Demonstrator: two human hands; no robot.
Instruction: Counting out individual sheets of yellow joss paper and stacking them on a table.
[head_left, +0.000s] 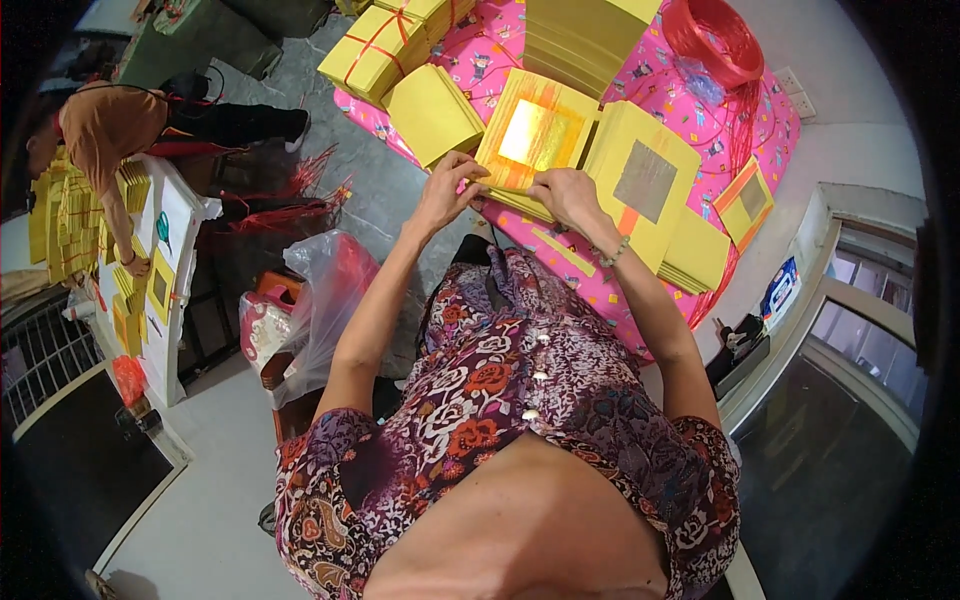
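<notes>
A stack of yellow paper [495,150] lies in front of me on the pink table, its top sheet bearing a shiny gold square [533,135] edged in orange. My left hand [448,195] is closed at the stack's near left corner, fingertips pinching the paper's edge. At the near right side of the same edge, my right hand [575,200], with a beaded bracelet on its wrist, pinches the paper between thumb and fingers. Just right of it sits another yellow paper stack [610,150] with a silver-grey square. A plain yellow stack [430,112] stands to the left.
Bundles tied with red string [375,45] sit at the far left of the pink patterned tablecloth [740,130]. A coil of red plastic string [712,45] lies far right. Leftward, a co-worker [115,130] bends over a white table [165,290]. A plastic bag [325,310] stands beside me.
</notes>
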